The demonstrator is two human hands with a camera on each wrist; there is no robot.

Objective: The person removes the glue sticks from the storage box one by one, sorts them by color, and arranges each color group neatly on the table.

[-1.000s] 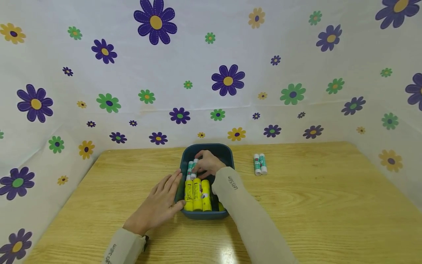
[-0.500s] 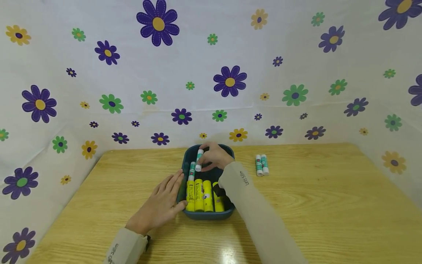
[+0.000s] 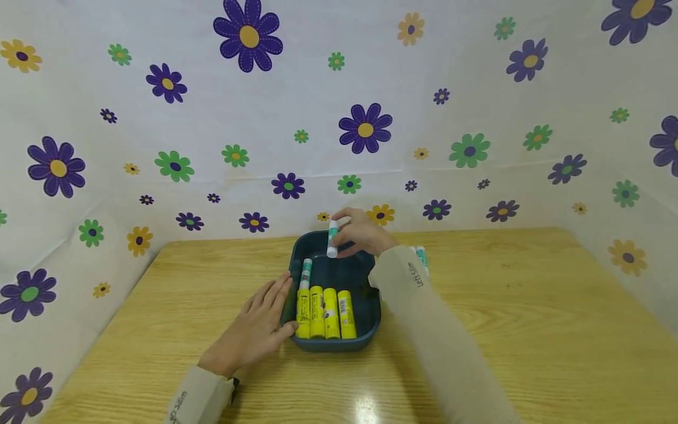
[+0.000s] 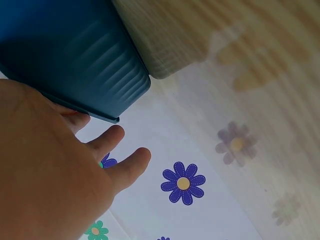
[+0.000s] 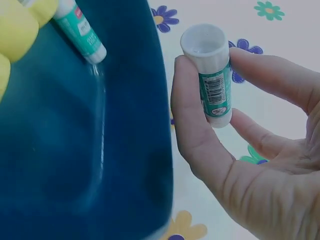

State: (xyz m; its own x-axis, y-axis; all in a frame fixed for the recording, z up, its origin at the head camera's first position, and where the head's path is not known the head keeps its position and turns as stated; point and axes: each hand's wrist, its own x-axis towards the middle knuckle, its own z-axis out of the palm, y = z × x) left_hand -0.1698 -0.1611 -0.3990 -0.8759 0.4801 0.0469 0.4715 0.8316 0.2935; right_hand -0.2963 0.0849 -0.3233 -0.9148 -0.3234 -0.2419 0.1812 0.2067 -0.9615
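While right hand (image 3: 365, 234) pinches glue stick (image 3: 332, 239), left hand (image 3: 253, 331) straight-fingered, sleeve (image 3: 445, 338) partly hiding tabletop sticks (image 3: 421, 254).

I face a wood-grain counter (image 3: 529, 330), glare spot (image 3: 366, 407) near me; white sheeting (image 3: 296, 94) printed with purple, green, yellow flowers (image 3: 365, 129) encloses three sides.

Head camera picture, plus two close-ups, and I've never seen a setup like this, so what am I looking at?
There's no machine: just a person's bare left hand and right hand. The wide picture comes from a head-worn camera; each close-up comes from a wrist camera. On the wooden table sits a blue bin holding four yellow tubes and one green-and-white tube. More small tubes lie partly hidden behind the right sleeve. The left hand touches the bin; the right pinches another small tube above it.
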